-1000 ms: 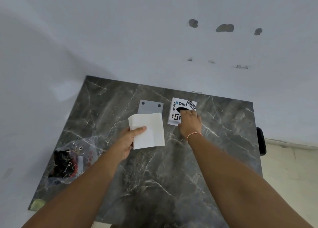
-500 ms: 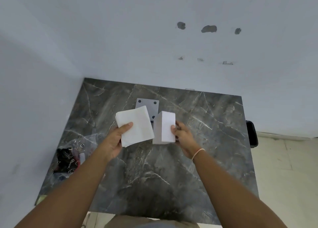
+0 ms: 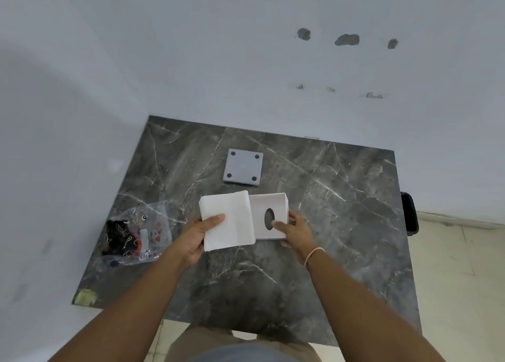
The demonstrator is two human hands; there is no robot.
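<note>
A stack of white folded tissues (image 3: 228, 219) is held above the dark marble table (image 3: 341, 214), gripped by my left hand (image 3: 198, 237) with the thumb on top. Right beside it, my right hand (image 3: 293, 232) holds a white square box (image 3: 269, 215) turned so its open inside faces me; an oval hole shows in its far face. The thumb lies inside the box and the fingers wrap its right side. The tissue stack's right edge overlaps the box's left edge. A grey square lid (image 3: 243, 166) with four dark dots lies flat on the table behind them.
A clear plastic bag (image 3: 136, 234) with dark and red contents lies at the table's left. White walls close in behind and to the left. A black object (image 3: 410, 212) stands past the table's right edge. A yellowish scrap (image 3: 86, 297) sits at the near left corner.
My right hand picked the box up off the table, brought it toward me and turned it over so its open side faces up. My left hand brought the tissues next to it.
</note>
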